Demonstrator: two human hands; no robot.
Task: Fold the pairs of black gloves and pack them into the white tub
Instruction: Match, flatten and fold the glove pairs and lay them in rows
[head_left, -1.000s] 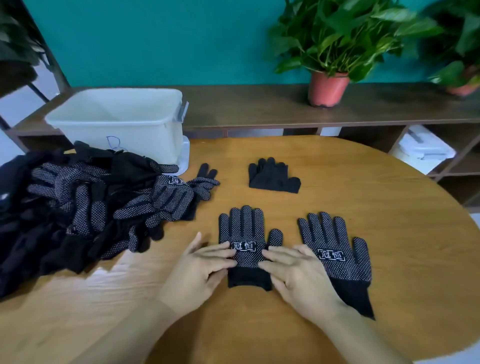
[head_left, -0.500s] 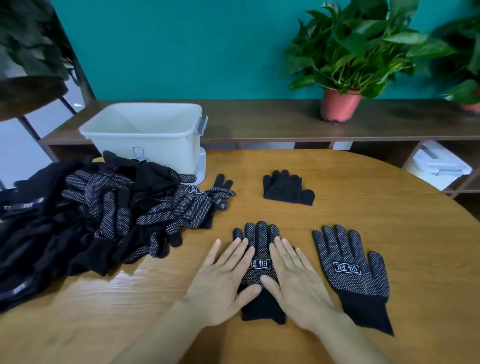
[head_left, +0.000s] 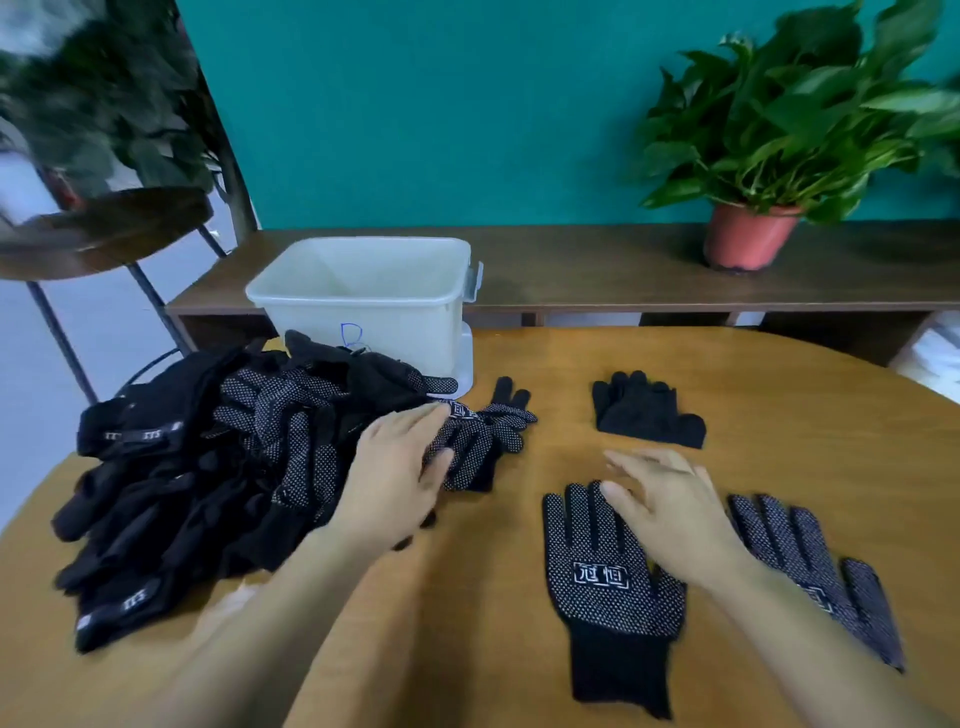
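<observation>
On the wooden bench (head_left: 779, 405), a person's hands sit among black gloves in front of the white tub (head_left: 363, 306).

The left hand (head_left: 400, 478), fingers stretched out straight, lies on a dotted glove (head_left: 483, 441) at the right edge of the heaped pile (head_left: 208, 467). The right hand (head_left: 670, 509), fingers loosely spread and holding nothing, is over the fingertips of a flat glove (head_left: 608, 587) lying dotted side up, with a second flat glove (head_left: 810, 561) just beside it. A folded pair (head_left: 644, 410) lies farther back, apart from the pile. The tub stands upright at the bench's far side, just behind the pile. A potted plant (head_left: 748, 234) stands on the shelf (head_left: 571, 270) beyond.
</observation>
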